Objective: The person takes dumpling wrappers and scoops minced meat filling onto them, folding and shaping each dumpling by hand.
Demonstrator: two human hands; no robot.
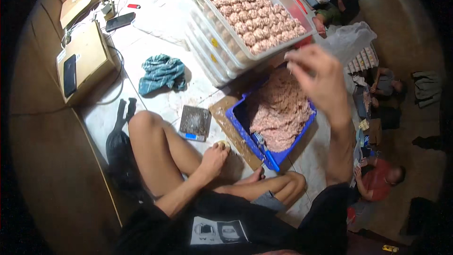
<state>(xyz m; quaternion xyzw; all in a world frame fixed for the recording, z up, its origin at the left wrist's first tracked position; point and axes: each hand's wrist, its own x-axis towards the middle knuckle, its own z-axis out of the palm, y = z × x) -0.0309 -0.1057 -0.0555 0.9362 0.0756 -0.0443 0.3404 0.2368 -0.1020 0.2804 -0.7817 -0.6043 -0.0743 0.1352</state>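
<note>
My left hand (214, 160) is closed around a small pale yellow piece (223, 143), perhaps dough, mostly hidden by the fingers. Raised and slightly blurred, my right hand (320, 72) hovers over the far right side of a blue plastic tub (238, 124). Its thumb and fingers are curled but apart, with nothing visible between them. Pink minced meat mix (279, 120) fills much of the tub. A blue-handled fork (265, 151) leans on the near rim. Left of the tub lies a dusty digital kitchen scale (194, 120) with a lit blue display.
Stacked clear plastic boxes (212, 46) stand beyond the tub; rows of meat balls (258, 19) fill the top one. Leftward are a teal cloth (162, 74), a cardboard box (86, 60), phones (121, 22) and a black bag (122, 152). Several people (378, 180) sit at right.
</note>
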